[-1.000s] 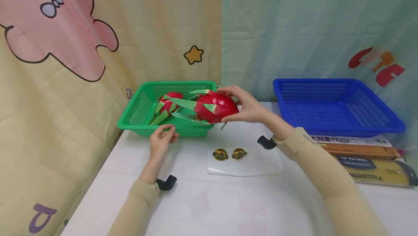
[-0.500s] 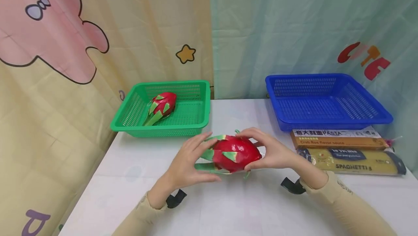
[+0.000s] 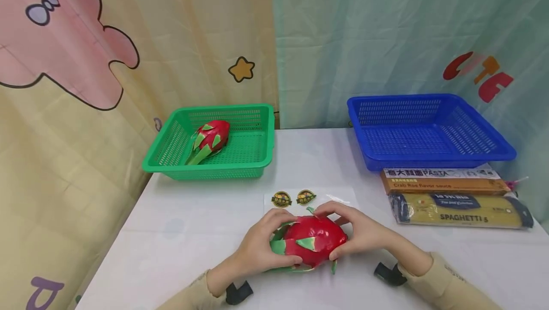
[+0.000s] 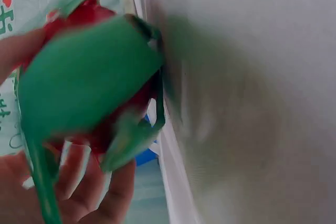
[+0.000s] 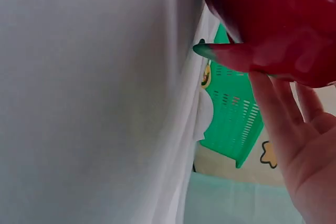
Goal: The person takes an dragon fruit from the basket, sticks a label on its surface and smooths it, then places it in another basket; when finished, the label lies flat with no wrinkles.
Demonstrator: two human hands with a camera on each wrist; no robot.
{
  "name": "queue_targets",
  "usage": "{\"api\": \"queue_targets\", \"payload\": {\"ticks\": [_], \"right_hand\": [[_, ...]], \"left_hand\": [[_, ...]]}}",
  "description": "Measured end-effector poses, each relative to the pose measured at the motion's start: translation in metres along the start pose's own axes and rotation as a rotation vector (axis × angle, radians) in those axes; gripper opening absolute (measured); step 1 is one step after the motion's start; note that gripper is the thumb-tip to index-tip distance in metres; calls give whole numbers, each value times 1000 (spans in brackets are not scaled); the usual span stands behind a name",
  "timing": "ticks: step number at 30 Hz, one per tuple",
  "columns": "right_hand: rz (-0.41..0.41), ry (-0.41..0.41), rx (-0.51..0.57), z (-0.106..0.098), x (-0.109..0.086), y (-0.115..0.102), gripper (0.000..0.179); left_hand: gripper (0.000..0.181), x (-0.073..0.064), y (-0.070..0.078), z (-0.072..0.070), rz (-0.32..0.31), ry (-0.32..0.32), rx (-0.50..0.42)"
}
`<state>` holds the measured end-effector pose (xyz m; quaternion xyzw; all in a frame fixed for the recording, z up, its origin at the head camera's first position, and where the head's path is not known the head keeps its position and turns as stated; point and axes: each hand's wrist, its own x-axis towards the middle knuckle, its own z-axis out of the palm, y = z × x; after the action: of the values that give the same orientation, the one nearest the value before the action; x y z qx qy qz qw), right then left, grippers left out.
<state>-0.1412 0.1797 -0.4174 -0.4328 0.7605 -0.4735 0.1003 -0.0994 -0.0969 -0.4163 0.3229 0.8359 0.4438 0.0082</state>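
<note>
A red dragon fruit (image 3: 318, 239) with green leafy tips lies sideways low over the white table, between both hands. My left hand (image 3: 267, 245) holds its leafy end, thumb in front and fingers behind. My right hand (image 3: 361, 230) grips the rounded end with thumb and fingers. In the left wrist view, a broad green leaf (image 4: 89, 77) covers much of the fruit. The right wrist view has fingers (image 5: 283, 108) against its red skin. Whether its underside touches the table, I cannot tell. Just behind lies a clear plastic sheet with two round black-and-gold stickers (image 3: 281, 199).
A green basket (image 3: 210, 175) at the back left holds another dragon fruit (image 3: 214, 135). At the back right stands a blue basket (image 3: 429, 162). In front of it lie a pasta box (image 3: 446, 186) and a spaghetti pack (image 3: 461, 211). Curtains hang behind the table.
The dragon fruit has come from over the green basket's right side toward the front of the table, carried by my right hand. My left hand has moved right and now holds its leafy end.
</note>
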Motion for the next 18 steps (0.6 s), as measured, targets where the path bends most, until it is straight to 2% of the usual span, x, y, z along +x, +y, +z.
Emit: {"api": "queue_targets", "payload": {"ticks": [2,4,7,11,18], "right_hand": [[-36,-15,-33,1,1,1,77],[-37,-33,-61,2,2,0,77],[21,-34,-92,4,2,0,73],[98,-18,-58,4,1,2,69],[45,-45,58,-4,0,10,67]], "left_hand": [[68,-1,-3,2,-28,-51,-53],[69,0,-6,2,-38,-97,-96],[71,2,-11,-3,-79,-137,-128],[73,3,-15,-11,-116,-173,-125],[79,2,-13,-23,-96,-264,-104]]}}
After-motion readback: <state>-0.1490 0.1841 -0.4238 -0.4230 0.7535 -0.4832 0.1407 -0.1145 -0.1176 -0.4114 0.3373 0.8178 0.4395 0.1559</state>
